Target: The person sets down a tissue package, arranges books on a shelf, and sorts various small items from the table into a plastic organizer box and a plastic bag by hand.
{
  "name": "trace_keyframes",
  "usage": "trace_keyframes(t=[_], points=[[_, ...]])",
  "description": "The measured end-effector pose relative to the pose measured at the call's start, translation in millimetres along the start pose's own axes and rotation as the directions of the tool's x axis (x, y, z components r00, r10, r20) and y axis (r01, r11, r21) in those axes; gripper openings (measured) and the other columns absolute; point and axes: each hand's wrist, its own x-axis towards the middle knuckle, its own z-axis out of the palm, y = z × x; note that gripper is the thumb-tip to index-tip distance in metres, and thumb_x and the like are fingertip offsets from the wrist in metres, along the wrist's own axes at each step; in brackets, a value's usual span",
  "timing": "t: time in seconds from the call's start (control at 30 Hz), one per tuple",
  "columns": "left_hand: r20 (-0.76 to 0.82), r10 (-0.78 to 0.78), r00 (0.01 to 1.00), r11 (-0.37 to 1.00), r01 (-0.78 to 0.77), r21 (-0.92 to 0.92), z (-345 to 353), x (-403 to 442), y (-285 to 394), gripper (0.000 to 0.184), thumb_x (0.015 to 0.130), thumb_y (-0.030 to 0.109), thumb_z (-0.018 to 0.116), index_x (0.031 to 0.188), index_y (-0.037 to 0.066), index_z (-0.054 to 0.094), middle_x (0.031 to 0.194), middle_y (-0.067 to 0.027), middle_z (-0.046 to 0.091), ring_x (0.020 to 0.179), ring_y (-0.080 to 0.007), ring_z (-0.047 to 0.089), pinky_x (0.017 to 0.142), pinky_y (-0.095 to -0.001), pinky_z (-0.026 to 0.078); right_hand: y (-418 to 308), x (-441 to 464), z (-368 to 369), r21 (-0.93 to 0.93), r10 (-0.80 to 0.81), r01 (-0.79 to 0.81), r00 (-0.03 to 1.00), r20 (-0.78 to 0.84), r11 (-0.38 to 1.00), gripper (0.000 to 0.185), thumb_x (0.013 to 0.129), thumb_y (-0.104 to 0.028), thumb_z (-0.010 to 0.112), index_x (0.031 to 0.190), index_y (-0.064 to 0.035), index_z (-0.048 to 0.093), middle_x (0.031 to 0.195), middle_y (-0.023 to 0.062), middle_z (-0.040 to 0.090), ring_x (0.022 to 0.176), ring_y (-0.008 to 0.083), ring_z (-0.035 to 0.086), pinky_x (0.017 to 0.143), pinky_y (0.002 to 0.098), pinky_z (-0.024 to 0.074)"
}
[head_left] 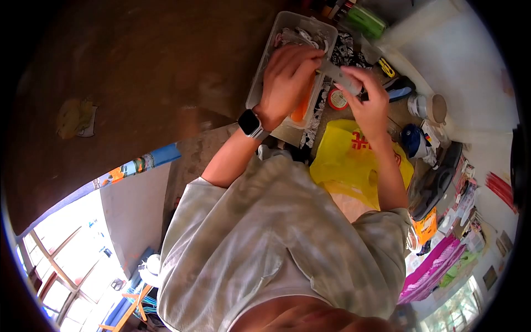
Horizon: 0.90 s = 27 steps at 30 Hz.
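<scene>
My left hand [287,77], with a watch [250,123] on its wrist, is over a clear plastic box [253,88]. Its fingers are closed at one end of a small greyish translucent item [338,76]. My right hand [366,94] pinches the other end of that item, to the right of the box. Inside the box lie an orange object [301,108] and several small white and grey pieces [307,36]. A round red and white item [337,99] rests just below the greyish item.
A yellow plastic bag [337,149] with red print lies below my right hand. Farther right are a yellow item [386,67], a jar [418,105], a dark blue item [412,140] and a green pack [366,22]. A brown surface [138,66] fills the upper left.
</scene>
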Motion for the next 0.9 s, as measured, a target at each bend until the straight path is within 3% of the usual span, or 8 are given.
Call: trace_keyframes(t=[0.17, 0.33, 0.47, 0.53, 0.67, 0.73, 0.77, 0.9], points=[[0.107, -0.020, 0.994, 0.997, 0.028, -0.074, -12.4, -14.9, 25.4, 0.026, 0.074, -0.002, 0.071, 0.098, 0.007, 0.064, 0.104, -0.0043, 0.071, 0.094, -0.0263, 0.066, 0.085, -0.0371, 0.050, -7.1, -27.7, -11.4, 0.081, 0.082, -0.075, 0.993, -0.084, 0.994, 0.040, 0.074, 0.024, 0.056, 0.103, -0.0005, 0.068, 0.096, 0.0131, 0.071, 0.084, 0.0212, 0.070, 0.073, 0.0266, 0.0524], [0.233, -0.082, 0.969, 0.984, 0.116, -0.136, -9.4, -42.0, 44.0, 0.023, 0.078, 0.003, 0.073, 0.100, 0.007, 0.067, 0.097, -0.0048, 0.070, 0.089, -0.0263, 0.066, 0.076, -0.0387, 0.052, -11.3, -58.2, -53.6, -0.043, 0.295, -0.294, 0.918, 0.265, 0.955, 0.024, 0.091, 0.008, 0.050, 0.110, 0.0070, 0.064, 0.098, 0.0119, 0.073, 0.091, 0.0193, 0.072, 0.077, 0.0264, 0.0532], [0.350, -0.153, 0.924, 0.945, 0.240, -0.221, -9.8, -43.1, 48.0, 0.018, 0.082, 0.007, 0.072, 0.099, 0.005, 0.067, 0.093, -0.0069, 0.069, 0.085, -0.0284, 0.065, 0.077, -0.0378, 0.052, 3.8, -99.0, -73.8, 0.140, 0.550, -0.583, 0.806, 0.217, 0.800, 0.017, 0.095, -0.004, 0.056, 0.106, 0.0032, 0.066, 0.097, 0.0108, 0.073, 0.087, 0.0160, 0.069, 0.074, 0.0270, 0.0509], [0.543, -0.307, 0.782, 0.883, 0.447, -0.145, -10.6, -41.4, 32.9, 0.021, 0.088, 0.014, 0.068, 0.105, 0.003, 0.064, 0.099, -0.0124, 0.067, 0.090, -0.0339, 0.064, 0.080, -0.0391, 0.052, 25.9, -121.4, -92.0, 0.242, 0.642, -0.654, 0.754, 0.136, 0.717, 0.022, 0.100, -0.016, 0.054, 0.105, 0.0019, 0.067, 0.096, 0.0092, 0.072, 0.082, 0.0132, 0.066, 0.070, 0.0247, 0.0473], [0.395, -0.423, 0.815, 0.904, 0.408, 0.125, 10.5, -39.3, -22.1, 0.037, 0.089, 0.023, 0.067, 0.118, 0.001, 0.057, 0.113, -0.0193, 0.062, 0.104, -0.0387, 0.059, 0.085, -0.0432, 0.050, 46.5, -142.2, -112.3, 0.167, 0.697, -0.716, 0.698, 0.161, 0.678, 0.030, 0.102, -0.026, 0.053, 0.101, 0.0021, 0.066, 0.089, 0.0069, 0.070, 0.070, 0.0082, 0.059, 0.060, 0.0205, 0.0404], [0.372, -0.423, 0.826, 0.906, 0.391, 0.163, 24.0, -41.0, -40.5, 0.052, 0.086, 0.032, 0.069, 0.125, 0.003, 0.049, 0.121, -0.0244, 0.056, 0.112, -0.0416, 0.054, 0.088, -0.0471, 0.047, 54.5, -142.3, -114.0, 0.175, 0.849, -0.871, 0.487, 0.204, 0.458, 0.035, 0.100, -0.032, 0.057, 0.102, 0.0012, 0.067, 0.085, 0.0052, 0.069, 0.063, 0.0064, 0.052, 0.055, 0.0225, 0.0353], [0.369, -0.426, 0.826, 0.905, 0.392, 0.167, 30.4, -41.8, -44.3, 0.052, 0.086, 0.032, 0.069, 0.125, 0.003, 0.049, 0.121, -0.0244, 0.056, 0.112, -0.0416, 0.054, 0.088, -0.0471, 0.047, 61.9, -142.1, -114.4, 0.175, 0.847, -0.871, 0.489, 0.208, 0.460, 0.035, 0.100, -0.032, 0.057, 0.102, 0.0012, 0.067, 0.085, 0.0052, 0.069, 0.063, 0.0064, 0.052, 0.055, 0.0225, 0.0353], [0.496, -0.538, 0.682, 0.841, 0.392, 0.373, 54.8, -43.2, -48.2, 0.063, 0.081, 0.041, 0.071, 0.124, 0.003, 0.046, 0.119, -0.0265, 0.056, 0.110, -0.0451, 0.054, 0.088, -0.0498, 0.047, 79.5, -128.7, -105.5, 0.140, 0.895, -0.925, 0.377, 0.236, 0.353, 0.039, 0.098, -0.036, 0.059, 0.102, 0.0019, 0.067, 0.079, 0.0035, 0.066, 0.058, 0.0056, 0.048, 0.049, 0.0240, 0.0317]])
